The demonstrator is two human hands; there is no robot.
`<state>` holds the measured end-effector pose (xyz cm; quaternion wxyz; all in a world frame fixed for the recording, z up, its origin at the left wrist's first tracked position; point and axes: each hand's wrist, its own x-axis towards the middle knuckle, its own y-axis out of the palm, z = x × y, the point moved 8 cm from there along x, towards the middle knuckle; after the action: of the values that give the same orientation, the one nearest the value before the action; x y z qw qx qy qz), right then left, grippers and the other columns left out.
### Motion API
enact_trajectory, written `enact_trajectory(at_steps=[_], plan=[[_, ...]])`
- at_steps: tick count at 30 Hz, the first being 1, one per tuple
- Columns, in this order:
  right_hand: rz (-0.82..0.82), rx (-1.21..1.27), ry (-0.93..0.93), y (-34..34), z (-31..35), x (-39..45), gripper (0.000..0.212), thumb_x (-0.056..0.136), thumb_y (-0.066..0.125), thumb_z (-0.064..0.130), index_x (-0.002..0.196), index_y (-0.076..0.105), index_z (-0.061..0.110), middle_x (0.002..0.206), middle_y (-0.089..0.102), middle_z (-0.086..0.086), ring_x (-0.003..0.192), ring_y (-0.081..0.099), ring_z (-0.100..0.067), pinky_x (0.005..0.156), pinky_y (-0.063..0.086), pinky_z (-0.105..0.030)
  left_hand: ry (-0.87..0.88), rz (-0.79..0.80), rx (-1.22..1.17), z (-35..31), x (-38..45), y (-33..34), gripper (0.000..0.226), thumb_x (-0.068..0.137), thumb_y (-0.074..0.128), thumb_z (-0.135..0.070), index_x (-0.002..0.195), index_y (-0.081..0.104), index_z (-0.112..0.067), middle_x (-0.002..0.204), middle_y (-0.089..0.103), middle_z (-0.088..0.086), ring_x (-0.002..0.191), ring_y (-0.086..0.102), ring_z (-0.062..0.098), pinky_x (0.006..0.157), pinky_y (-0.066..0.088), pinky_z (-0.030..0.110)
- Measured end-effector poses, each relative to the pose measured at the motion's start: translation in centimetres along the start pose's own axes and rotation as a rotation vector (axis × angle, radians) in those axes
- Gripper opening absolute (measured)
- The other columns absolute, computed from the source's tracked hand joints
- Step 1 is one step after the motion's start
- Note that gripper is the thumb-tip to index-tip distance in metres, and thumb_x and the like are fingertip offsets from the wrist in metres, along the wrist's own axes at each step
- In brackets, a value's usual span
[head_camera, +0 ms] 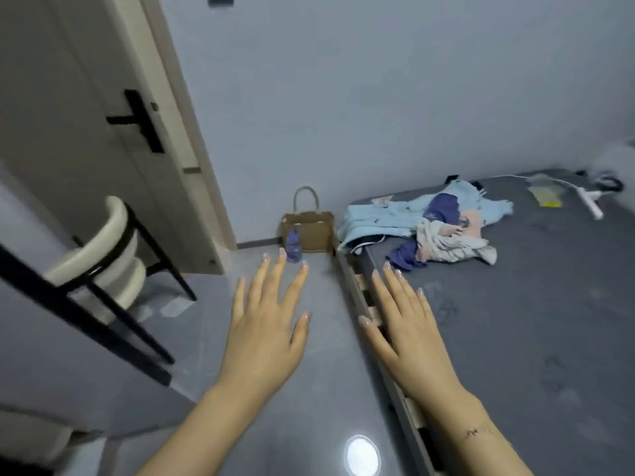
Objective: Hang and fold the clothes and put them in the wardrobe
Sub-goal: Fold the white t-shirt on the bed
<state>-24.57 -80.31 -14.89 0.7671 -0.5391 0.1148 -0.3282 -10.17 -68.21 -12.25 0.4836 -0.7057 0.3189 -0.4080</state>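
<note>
The clothes (424, 228) are one loose, unfolded heap on the bed (536, 321), lying toward its far end near the wall (378, 97): mostly a pale blue piece with small dark marks on it, plus dark blue, pink and grey-white bits crumpled on top, and a dark blue bit hanging toward the bed's near-side edge. No writing or labels I can read anywhere, it's all too soft and small. Past the heap on the bed there's a yellow packet (546, 195) and a white cable thing (584, 197), well apart from the clothes. The rest of the grey bed surface nearer the camera is bare fabric, and the bed's left edge shows a wooden frame (364, 297) running along the floor (309, 389). Both grips are spread flat with fingers straight, holding nothing: the right hand (409, 324) hovers over that bed edge, the left hand (268, 324) is left of the bed over the shiny floor. At the far corner of the bed, on the floor by the wall, sits a brown woven bag (309, 228) with a small purple-blue bottle (293, 249) just in front of it. Further left of the bed are a door (86, 115) with a black handle (141, 120) and a cream chair with black legs (113, 255).
</note>
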Motion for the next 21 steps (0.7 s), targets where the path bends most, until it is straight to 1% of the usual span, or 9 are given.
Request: enact_trajectory(at_steps=[2,5,8,11,15,21], plan=[[-0.002,-0.019,0.096,-1.2,-6.6,-1.5,0.065,0.1,0.025,0.053,0.152,-0.008,0.033,0.157,-0.02,0.018,0.145,-0.02,0.0,0.121,-0.01,-0.03,0.083,0.038,-0.075,-6.0,3.5,3.4,0.061,0.097,0.044,-0.038,0.153,0.022,-0.028,0.162,0.011,0.002,0.15,0.007,0.021,0.12,0.009,0.046],[-0.004,-0.044,0.235,-2.9,-15.9,-3.6,0.065,0.101,0.024,0.052,0.15,-0.013,0.033,0.157,-0.023,0.016,0.144,-0.023,0.0,0.119,-0.015,-0.027,0.183,0.112,-0.149,-14.1,7.4,8.8,0.062,0.099,0.046,-0.037,0.153,0.016,-0.032,0.162,0.004,-0.002,0.151,0.001,0.018,0.121,0.002,0.041],[-0.001,-0.066,0.356,-4.1,-23.5,-5.2,0.064,0.101,0.022,0.052,0.151,-0.013,0.033,0.158,-0.023,0.014,0.144,-0.023,-0.001,0.118,-0.015,-0.027,0.214,0.178,-0.213,-19.4,10.5,13.5,0.062,0.098,0.048,-0.035,0.153,0.02,-0.032,0.163,0.007,-0.001,0.15,0.001,0.017,0.12,0.002,0.04],[0.033,-0.056,0.433,-4.1,-28.9,-5.6,0.064,0.102,0.026,0.05,0.152,-0.009,0.031,0.159,-0.02,0.013,0.146,-0.019,-0.004,0.119,-0.014,-0.028,0.232,0.242,-0.224,-22.4,12.9,17.8,0.061,0.099,0.044,-0.039,0.154,0.019,-0.033,0.163,0.003,-0.002,0.15,-0.002,0.017,0.119,0.001,0.04],[0.072,-0.082,0.469,-3.2,-33.6,-3.7,0.065,0.102,0.025,0.051,0.152,-0.011,0.031,0.16,-0.018,0.011,0.147,-0.018,-0.005,0.122,-0.008,-0.034,0.286,0.332,-0.22,-25.1,16.6,22.9,0.061,0.1,0.041,-0.041,0.154,0.016,-0.03,0.163,0.0,-0.001,0.15,-0.003,0.018,0.12,0.003,0.042],[0.089,-0.042,0.567,0.3,-40.4,2.3,0.065,0.102,0.024,0.052,0.154,-0.008,0.029,0.16,-0.018,0.012,0.147,-0.018,-0.005,0.121,-0.01,-0.032,0.352,0.449,-0.222,-26.3,24.7,31.5,0.061,0.098,0.051,-0.035,0.153,0.026,-0.023,0.162,0.012,0.005,0.15,0.01,0.026,0.118,0.015,0.048]])
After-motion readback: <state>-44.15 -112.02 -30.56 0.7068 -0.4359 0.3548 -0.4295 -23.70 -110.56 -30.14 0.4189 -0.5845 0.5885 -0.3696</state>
